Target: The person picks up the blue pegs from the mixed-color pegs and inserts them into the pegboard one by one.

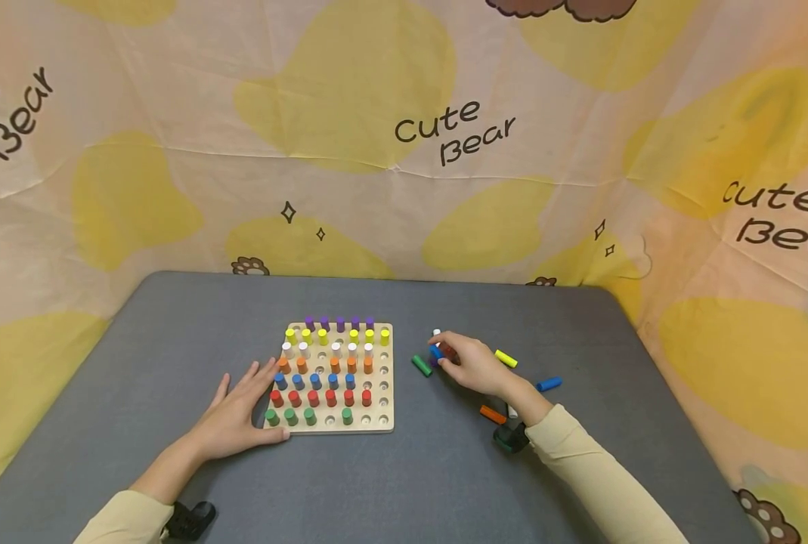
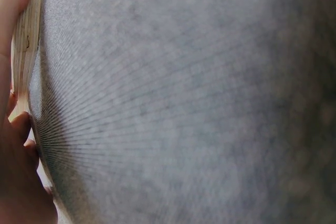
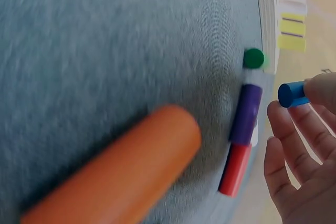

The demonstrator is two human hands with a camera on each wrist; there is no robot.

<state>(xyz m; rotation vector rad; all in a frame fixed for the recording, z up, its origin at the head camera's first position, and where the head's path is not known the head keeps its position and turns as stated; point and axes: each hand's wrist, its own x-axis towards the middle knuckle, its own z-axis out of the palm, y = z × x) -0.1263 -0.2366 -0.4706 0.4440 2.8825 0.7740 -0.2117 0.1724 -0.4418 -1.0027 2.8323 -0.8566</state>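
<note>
A wooden pegboard (image 1: 386, 378) lies flat on the table, with rows of purple, yellow, white, orange, blue, red and green pegs standing in its holes. My left hand (image 1: 236, 415) rests along the board's left side, fingers spread, thumb at the near corner; in the left wrist view the thumb touches the wooden edge. To the right of the board, my right hand (image 1: 475, 364) pinches a blue peg (image 3: 292, 94) between thumb and finger, raised off the table. Below that hand lie a purple peg (image 3: 245, 115), a red peg (image 3: 235, 170) and a green peg (image 1: 422, 366).
Around the right hand lie a yellow peg (image 1: 506, 358), another blue peg (image 1: 549, 384), an orange peg (image 1: 493, 414) and a white peg (image 1: 512, 412) partly hidden by the wrist. Printed cloth (image 1: 349, 91) hangs behind the grey table (image 1: 390, 491).
</note>
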